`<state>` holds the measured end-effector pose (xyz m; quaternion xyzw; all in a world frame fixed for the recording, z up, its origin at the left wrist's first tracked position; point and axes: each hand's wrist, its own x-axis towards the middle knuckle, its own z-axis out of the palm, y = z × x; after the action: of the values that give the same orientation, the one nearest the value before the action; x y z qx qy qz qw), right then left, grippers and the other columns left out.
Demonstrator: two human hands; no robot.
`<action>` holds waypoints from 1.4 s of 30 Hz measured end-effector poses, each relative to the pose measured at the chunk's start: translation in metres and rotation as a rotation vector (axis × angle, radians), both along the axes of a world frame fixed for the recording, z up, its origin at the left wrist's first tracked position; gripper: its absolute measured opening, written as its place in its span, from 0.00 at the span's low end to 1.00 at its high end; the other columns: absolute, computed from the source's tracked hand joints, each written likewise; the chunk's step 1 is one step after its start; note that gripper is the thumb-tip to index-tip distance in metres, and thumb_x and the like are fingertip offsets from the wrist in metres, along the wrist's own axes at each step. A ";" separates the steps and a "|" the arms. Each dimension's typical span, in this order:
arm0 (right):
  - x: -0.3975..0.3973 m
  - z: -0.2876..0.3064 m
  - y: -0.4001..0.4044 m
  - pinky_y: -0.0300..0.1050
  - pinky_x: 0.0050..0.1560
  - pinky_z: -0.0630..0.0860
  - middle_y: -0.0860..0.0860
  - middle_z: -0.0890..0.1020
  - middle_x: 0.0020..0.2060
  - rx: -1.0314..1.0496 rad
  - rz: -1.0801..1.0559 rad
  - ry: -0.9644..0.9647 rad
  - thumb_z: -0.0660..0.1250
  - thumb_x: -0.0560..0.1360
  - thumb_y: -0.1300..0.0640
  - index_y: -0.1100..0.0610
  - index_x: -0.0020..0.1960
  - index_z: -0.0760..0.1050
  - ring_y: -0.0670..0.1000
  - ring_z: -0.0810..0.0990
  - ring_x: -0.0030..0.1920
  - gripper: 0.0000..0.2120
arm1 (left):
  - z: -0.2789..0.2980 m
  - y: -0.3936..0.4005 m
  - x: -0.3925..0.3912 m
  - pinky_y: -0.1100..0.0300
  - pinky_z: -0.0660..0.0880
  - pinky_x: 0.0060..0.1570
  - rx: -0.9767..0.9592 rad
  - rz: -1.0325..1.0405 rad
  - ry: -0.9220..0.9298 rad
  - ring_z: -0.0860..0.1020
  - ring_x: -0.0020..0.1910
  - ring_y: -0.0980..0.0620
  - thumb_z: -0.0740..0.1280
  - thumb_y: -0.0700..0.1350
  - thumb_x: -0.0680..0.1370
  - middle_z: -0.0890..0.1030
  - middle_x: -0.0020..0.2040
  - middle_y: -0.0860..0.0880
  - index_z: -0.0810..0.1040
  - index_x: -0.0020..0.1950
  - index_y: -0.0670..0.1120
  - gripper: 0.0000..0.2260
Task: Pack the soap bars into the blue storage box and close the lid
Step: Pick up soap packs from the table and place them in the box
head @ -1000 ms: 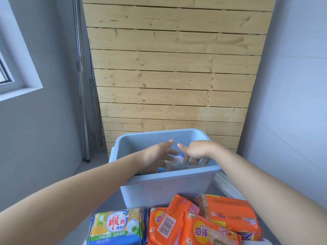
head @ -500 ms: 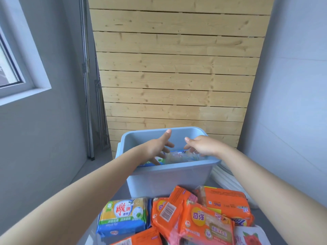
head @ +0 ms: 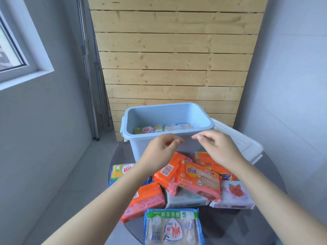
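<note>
The blue storage box (head: 136,145) stands open on a round dark table (head: 230,225). Two soap packs (head: 149,129) lie on its bottom. In front of it is a pile of wrapped soap bars: orange packs (head: 198,181), a yellow-green pack (head: 122,169), a white rose pack (head: 233,193) and a blue-edged clear pack (head: 172,227) nearest me. My left hand (head: 159,154) and my right hand (head: 217,149) hover empty above the pile, just in front of the box's near wall, fingers loosely apart.
The white lid (head: 242,142) leans behind the box on its right. A wooden slat panel (head: 173,59) backs the table. Grey walls stand on both sides, with a window (head: 10,55) at left and metal poles (head: 92,85) in the corner.
Both hands have come out of the box and drawn back toward me, holding nothing. The packs they placed stay inside. The view has tilted down, showing more of the pile.
</note>
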<state>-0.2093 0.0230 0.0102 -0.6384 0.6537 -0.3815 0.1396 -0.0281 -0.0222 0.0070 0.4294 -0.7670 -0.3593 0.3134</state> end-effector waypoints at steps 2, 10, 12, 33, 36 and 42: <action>0.000 -0.013 0.010 0.33 0.51 0.72 0.44 0.84 0.49 0.035 0.019 0.008 0.62 0.77 0.56 0.51 0.51 0.82 0.43 0.80 0.51 0.10 | -0.014 0.009 0.000 0.64 0.72 0.51 0.046 -0.002 -0.035 0.78 0.49 0.57 0.61 0.45 0.80 0.81 0.47 0.57 0.82 0.51 0.51 0.09; -0.006 -0.044 0.021 0.42 0.67 0.66 0.38 0.73 0.57 0.385 0.224 0.168 0.72 0.67 0.42 0.44 0.64 0.72 0.41 0.69 0.63 0.26 | -0.048 0.011 0.010 0.64 0.65 0.55 0.148 0.055 -0.249 0.74 0.62 0.50 0.59 0.49 0.80 0.77 0.61 0.48 0.77 0.61 0.50 0.13; -0.005 -0.041 0.024 0.42 0.69 0.61 0.37 0.66 0.58 0.433 0.250 0.213 0.74 0.63 0.40 0.44 0.68 0.67 0.41 0.62 0.65 0.36 | -0.050 0.011 0.014 0.63 0.67 0.52 0.228 0.049 -0.276 0.75 0.58 0.51 0.58 0.52 0.81 0.78 0.61 0.50 0.75 0.63 0.52 0.14; 0.016 -0.024 -0.003 0.39 0.65 0.47 0.36 0.66 0.67 0.217 0.487 0.603 0.71 0.70 0.50 0.36 0.72 0.58 0.43 0.58 0.67 0.36 | -0.038 0.000 0.035 0.47 0.79 0.53 0.888 0.077 0.141 0.78 0.53 0.45 0.58 0.63 0.77 0.78 0.51 0.43 0.78 0.57 0.44 0.25; 0.015 -0.034 -0.008 0.41 0.68 0.46 0.36 0.63 0.71 0.272 0.516 0.552 0.71 0.69 0.49 0.34 0.69 0.62 0.44 0.55 0.71 0.32 | -0.044 0.001 0.038 0.49 0.79 0.56 0.830 -0.012 0.097 0.80 0.55 0.48 0.62 0.58 0.77 0.82 0.56 0.45 0.77 0.62 0.45 0.21; -0.011 -0.044 -0.007 0.46 0.73 0.59 0.46 0.62 0.72 0.402 0.229 0.204 0.74 0.61 0.38 0.43 0.74 0.59 0.48 0.60 0.73 0.46 | -0.052 0.002 0.038 0.50 0.79 0.58 0.725 -0.004 0.014 0.81 0.56 0.47 0.66 0.52 0.77 0.82 0.59 0.46 0.75 0.63 0.45 0.17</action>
<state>-0.2207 0.0163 -0.0337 -0.7028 0.6507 -0.1590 0.2394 0.0097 -0.0205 -0.0447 0.5086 -0.5885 -0.6114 0.1455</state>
